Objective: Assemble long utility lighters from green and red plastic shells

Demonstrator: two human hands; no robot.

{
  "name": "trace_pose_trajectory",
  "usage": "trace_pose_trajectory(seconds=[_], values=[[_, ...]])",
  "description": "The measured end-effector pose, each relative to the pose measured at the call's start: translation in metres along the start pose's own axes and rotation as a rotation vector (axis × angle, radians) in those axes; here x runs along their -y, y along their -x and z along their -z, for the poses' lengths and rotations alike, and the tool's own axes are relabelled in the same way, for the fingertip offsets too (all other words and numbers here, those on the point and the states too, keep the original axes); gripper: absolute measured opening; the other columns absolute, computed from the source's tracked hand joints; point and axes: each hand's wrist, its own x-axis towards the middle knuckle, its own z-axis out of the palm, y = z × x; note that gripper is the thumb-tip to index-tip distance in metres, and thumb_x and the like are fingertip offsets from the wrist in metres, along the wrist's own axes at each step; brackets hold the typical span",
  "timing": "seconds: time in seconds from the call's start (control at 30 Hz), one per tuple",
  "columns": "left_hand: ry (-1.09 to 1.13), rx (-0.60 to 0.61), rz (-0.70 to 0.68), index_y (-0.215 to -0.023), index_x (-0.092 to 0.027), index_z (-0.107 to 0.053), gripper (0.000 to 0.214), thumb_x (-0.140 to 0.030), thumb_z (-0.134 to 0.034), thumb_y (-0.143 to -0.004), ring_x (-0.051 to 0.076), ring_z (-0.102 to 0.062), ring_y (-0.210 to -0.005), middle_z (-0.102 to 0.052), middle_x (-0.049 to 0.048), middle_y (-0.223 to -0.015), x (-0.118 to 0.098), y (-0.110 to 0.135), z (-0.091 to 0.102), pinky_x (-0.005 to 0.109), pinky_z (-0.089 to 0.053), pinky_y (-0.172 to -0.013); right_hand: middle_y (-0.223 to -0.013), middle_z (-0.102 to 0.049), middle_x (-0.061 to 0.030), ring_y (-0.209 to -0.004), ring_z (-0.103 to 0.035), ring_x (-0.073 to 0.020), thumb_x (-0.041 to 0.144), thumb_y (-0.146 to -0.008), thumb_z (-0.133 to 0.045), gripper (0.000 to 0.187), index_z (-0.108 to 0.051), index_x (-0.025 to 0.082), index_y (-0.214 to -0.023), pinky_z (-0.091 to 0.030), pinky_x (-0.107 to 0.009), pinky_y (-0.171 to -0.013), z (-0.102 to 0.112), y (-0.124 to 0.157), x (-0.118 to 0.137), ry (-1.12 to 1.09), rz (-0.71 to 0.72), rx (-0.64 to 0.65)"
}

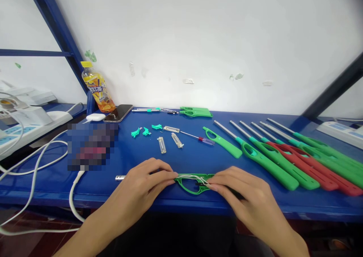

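An opened green lighter shell (189, 191) lies along the front edge of the blue table, with thin white wires (190, 175) running inside it. My left hand (147, 181) is closed on its left part, thumb and fingers pinching the shell and wires. Out to the left of that hand sticks the silver end of a metal tube (120, 178). My right hand (244, 187) is closed at the handle end, fingertips at the wires beside a small black part (201, 183). The fingers hide much of the handle's inside.
Several finished-looking lighters (272, 166), green and red, lie at right beside a loose green half shell (224, 143). A screwdriver (206, 140), clear fuel tanks (162, 145) and teal triggers (135, 132) lie ahead. A phone (118, 113), bottle (98, 89) and white cable (74, 196) occupy the left.
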Motion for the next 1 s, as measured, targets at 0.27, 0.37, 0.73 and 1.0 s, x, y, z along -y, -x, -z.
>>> trace_pose_trajectory(seconds=[0.27,0.37,0.73,1.0], values=[[-0.019,-0.025,0.080,-0.123,-0.027,-0.070,0.019,-0.027,-0.064,-0.105,0.017,-0.068,-0.101,-0.071,0.0005,-0.115,0.0024,0.0033,-0.0038,0.030,-0.055,-0.090,-0.098,-0.079,0.0011,-0.088,-0.070,-0.0167,0.011,-0.101,-0.067,0.015,-0.074,0.024,-0.105,-0.055,-0.028,-0.082,-0.0001,-0.0006,-0.0010,-0.014,-0.009,0.001],[-0.028,-0.024,0.114,-0.117,-0.026,-0.072,0.015,-0.026,-0.067,-0.103,0.017,-0.068,-0.098,-0.071,0.0005,-0.111,-0.0013,0.0040,-0.0034,0.031,-0.055,-0.088,-0.098,-0.079,0.0021,-0.089,-0.070,-0.0156,0.011,-0.101,-0.067,0.016,-0.074,0.024,-0.105,-0.055,-0.027,-0.083,0.0002,-0.0003,-0.0010,-0.013,-0.012,0.002],[0.047,0.005,0.165,-0.114,-0.030,-0.075,0.018,-0.020,-0.062,-0.105,0.015,-0.067,-0.099,-0.069,-0.0005,-0.111,-0.0006,0.0025,-0.0007,0.028,-0.054,-0.087,-0.097,-0.080,0.0021,-0.086,-0.072,-0.0155,0.011,-0.101,-0.066,0.014,-0.073,0.023,-0.105,-0.055,-0.026,-0.082,0.0009,-0.0006,-0.0009,0.015,0.017,-0.014],[0.005,0.000,0.112,-0.120,-0.028,-0.075,0.022,-0.020,-0.058,-0.107,0.018,-0.066,-0.097,-0.070,0.0030,-0.110,-0.0031,0.0013,-0.0014,0.031,-0.055,-0.085,-0.099,-0.080,0.0011,-0.088,-0.073,-0.0169,0.011,-0.102,-0.064,0.016,-0.073,0.024,-0.105,-0.057,-0.028,-0.083,0.0007,0.0012,-0.0011,0.017,0.004,-0.007]])
